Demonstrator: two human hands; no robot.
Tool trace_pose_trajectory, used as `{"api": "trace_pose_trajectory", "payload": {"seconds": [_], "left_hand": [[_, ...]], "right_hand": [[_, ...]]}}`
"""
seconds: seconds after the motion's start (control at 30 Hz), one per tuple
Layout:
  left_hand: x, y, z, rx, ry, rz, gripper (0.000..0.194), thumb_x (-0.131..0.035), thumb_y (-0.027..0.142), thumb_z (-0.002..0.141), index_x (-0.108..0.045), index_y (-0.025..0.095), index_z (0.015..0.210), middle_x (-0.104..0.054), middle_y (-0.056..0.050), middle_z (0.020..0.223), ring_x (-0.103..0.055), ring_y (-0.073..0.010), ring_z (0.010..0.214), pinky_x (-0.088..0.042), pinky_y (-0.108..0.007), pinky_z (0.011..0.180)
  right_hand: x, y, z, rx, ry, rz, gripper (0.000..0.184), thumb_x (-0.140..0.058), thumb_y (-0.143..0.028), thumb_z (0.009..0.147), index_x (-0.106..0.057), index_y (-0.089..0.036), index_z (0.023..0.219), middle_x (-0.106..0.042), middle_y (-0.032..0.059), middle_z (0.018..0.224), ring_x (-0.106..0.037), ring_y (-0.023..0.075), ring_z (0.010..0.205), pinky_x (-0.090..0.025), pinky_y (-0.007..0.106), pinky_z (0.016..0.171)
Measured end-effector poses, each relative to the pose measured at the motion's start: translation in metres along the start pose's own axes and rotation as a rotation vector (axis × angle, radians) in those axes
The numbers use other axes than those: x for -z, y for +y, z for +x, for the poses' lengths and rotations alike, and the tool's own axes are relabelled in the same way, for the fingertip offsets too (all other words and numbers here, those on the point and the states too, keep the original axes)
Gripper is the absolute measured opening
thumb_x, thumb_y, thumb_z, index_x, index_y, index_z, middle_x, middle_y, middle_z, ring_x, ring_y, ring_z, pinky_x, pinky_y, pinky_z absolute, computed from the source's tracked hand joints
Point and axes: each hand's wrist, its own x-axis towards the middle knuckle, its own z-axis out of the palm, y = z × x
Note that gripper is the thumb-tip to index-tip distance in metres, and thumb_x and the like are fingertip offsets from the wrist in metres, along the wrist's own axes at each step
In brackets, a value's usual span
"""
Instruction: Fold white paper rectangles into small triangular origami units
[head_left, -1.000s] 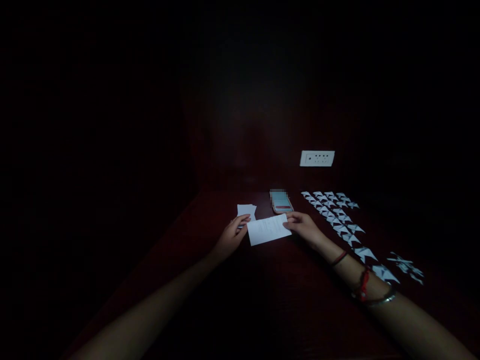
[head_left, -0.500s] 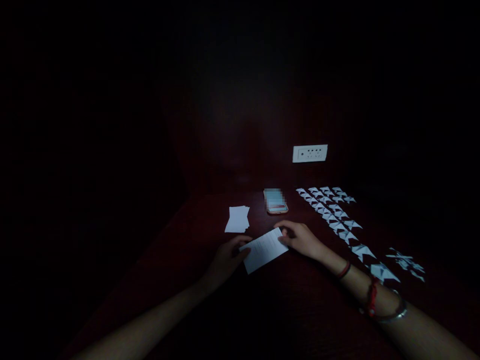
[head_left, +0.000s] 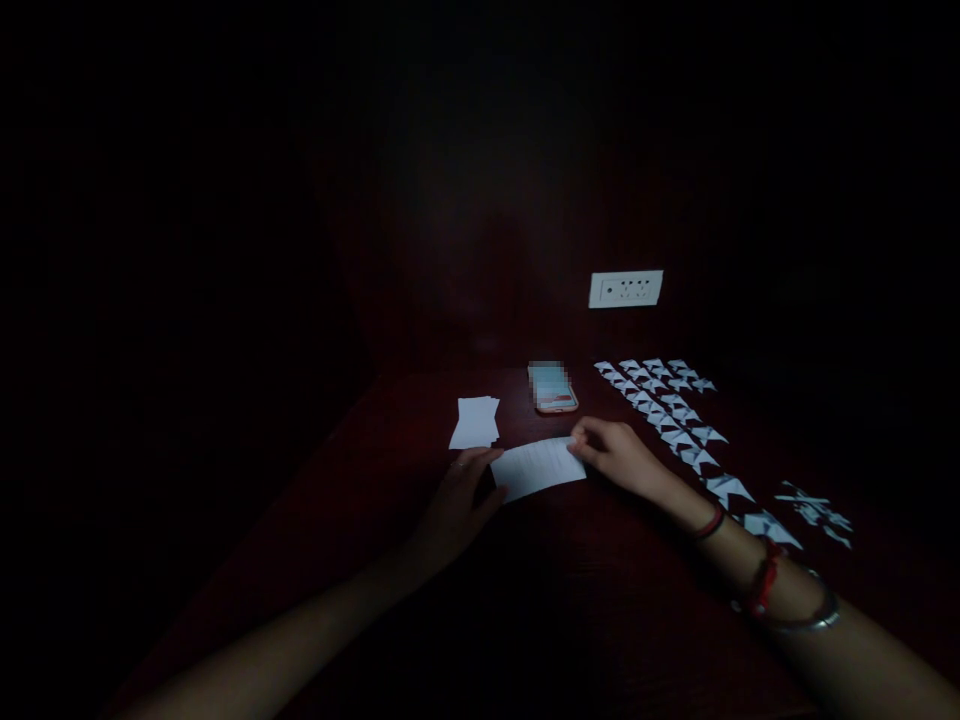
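A small white sheet of paper [head_left: 536,468] with faint printed lines is stretched between my two hands, slightly bowed. My left hand [head_left: 456,508] holds its left end, the fingers at the upper corner and the thumb at the lower one. At the upper right corner my right hand [head_left: 616,455] pinches the sheet between thumb and fingers. Just beyond my left hand lies a stack of white paper sheets [head_left: 474,422], a bit uneven along its right side. To the right of my right hand, folded paper pieces [head_left: 679,440] with pointed ends stand in rows.
A phone [head_left: 553,388], its screen blurred out, lies behind the sheet on the dark red table [head_left: 360,470]. Paper scraps [head_left: 814,512] are heaped at the right. A white socket panel [head_left: 626,289] is on the back wall. The surroundings are very dark.
The sheet has turned nearer to level and now bows a little. My right hand has shifted slightly right, its fingers closer together at the corner. The whole view has tilted slightly.
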Motion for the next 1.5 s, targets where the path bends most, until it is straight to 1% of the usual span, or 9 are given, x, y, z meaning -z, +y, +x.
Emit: {"api": "trace_pose_trajectory", "payload": {"seconds": [0.17, 0.47, 0.57, 0.7, 0.77, 1.0, 1.13, 1.33, 1.5], "left_hand": [[-0.002, 0.001, -0.005, -0.275, -0.15, 0.121, 0.034, -0.049, 0.028, 0.078, -0.045, 0.027, 0.112, -0.031, -0.003, 0.127, -0.025, -0.0213, 0.118, -0.026, -0.038, 0.096], [0.014, 0.016, -0.01, -0.566, -0.455, -0.003, 0.036, -0.044, 0.03, 0.082, -0.041, 0.025, 0.117, -0.047, -0.003, 0.115, -0.038, -0.017, 0.109, -0.029, -0.035, 0.094], [0.014, 0.019, -0.011, -0.552, -0.455, -0.024, 0.039, -0.042, 0.027, 0.083, -0.035, 0.023, 0.121, -0.046, -0.004, 0.116, -0.04, -0.0153, 0.107, -0.032, -0.032, 0.092], [0.008, 0.014, -0.009, -0.471, -0.32, 0.087, 0.033, -0.037, 0.024, 0.086, -0.038, 0.023, 0.119, -0.038, -0.003, 0.124, -0.031, -0.0161, 0.115, -0.026, -0.035, 0.095], [0.007, 0.011, -0.008, -0.486, -0.364, 0.145, 0.033, -0.039, 0.028, 0.085, -0.039, 0.024, 0.118, -0.038, -0.002, 0.124, -0.027, -0.0175, 0.118, -0.025, -0.037, 0.096], [0.012, 0.014, -0.01, -0.514, -0.397, 0.257, 0.035, -0.039, 0.033, 0.085, -0.04, 0.024, 0.118, -0.041, -0.005, 0.119, -0.035, -0.0193, 0.111, -0.029, -0.038, 0.092], [0.008, 0.015, -0.012, -0.459, -0.37, 0.24, 0.034, -0.039, 0.031, 0.084, -0.04, 0.024, 0.118, -0.041, -0.003, 0.119, -0.038, -0.0179, 0.106, -0.032, -0.035, 0.09], [0.004, 0.013, -0.013, -0.468, -0.376, 0.221, 0.037, -0.038, 0.031, 0.085, -0.036, 0.021, 0.121, -0.04, -0.004, 0.122, -0.035, -0.0171, 0.111, -0.027, -0.034, 0.094], [0.006, 0.017, -0.012, -0.432, -0.389, 0.217, 0.04, -0.039, 0.032, 0.084, -0.033, 0.023, 0.122, -0.038, -0.002, 0.124, -0.039, -0.0181, 0.107, -0.031, -0.035, 0.091]], "right_hand": [[-0.005, 0.012, 0.001, -0.07, -0.01, 0.273, 0.013, -0.047, -0.021, 0.071, -0.054, -0.015, 0.081, -0.053, -0.0007, 0.07, -0.049, 0.0097, 0.063, -0.04, 0.02, 0.059], [-0.039, 0.034, 0.003, -0.205, 0.121, 0.343, 0.03, -0.053, -0.017, 0.064, -0.054, -0.012, 0.093, -0.058, 0.0026, 0.073, -0.053, 0.0108, 0.061, -0.044, 0.023, 0.057], [-0.043, 0.026, 0.003, -0.16, 0.152, 0.353, 0.033, -0.056, -0.017, 0.062, -0.054, -0.014, 0.095, -0.058, 0.0038, 0.081, -0.054, 0.0107, 0.065, -0.045, 0.023, 0.062], [-0.042, 0.014, 0.001, -0.007, 0.147, 0.331, 0.029, -0.054, -0.015, 0.064, -0.056, -0.015, 0.094, -0.056, 0.0034, 0.081, -0.053, 0.0099, 0.063, -0.045, 0.024, 0.062], [-0.042, 0.012, 0.0, 0.037, 0.128, 0.318, 0.028, -0.054, -0.015, 0.065, -0.056, -0.016, 0.093, -0.057, 0.0034, 0.082, -0.054, 0.0102, 0.064, -0.045, 0.024, 0.063], [-0.045, 0.019, 0.002, -0.182, 0.132, 0.46, 0.032, -0.06, -0.018, 0.06, -0.054, -0.013, 0.091, -0.059, 0.0034, 0.076, -0.057, 0.0121, 0.067, -0.047, 0.025, 0.063], [-0.046, 0.021, 0.001, -0.206, 0.082, 0.364, 0.034, -0.062, -0.018, 0.06, -0.056, -0.012, 0.092, -0.059, 0.0038, 0.076, -0.057, 0.0133, 0.069, -0.046, 0.027, 0.065], [-0.047, 0.021, -0.002, -0.052, -0.013, 0.02, 0.034, -0.06, -0.028, 0.064, -0.059, -0.011, 0.093, -0.053, 0.0087, 0.086, -0.051, 0.0163, 0.076, -0.043, 0.03, 0.071], [-0.046, 0.019, -0.001, 0.042, -0.096, 0.007, 0.027, -0.058, -0.024, 0.068, -0.059, -0.015, 0.093, -0.048, 0.0062, 0.087, -0.048, 0.0147, 0.081, -0.041, 0.028, 0.075]]}}
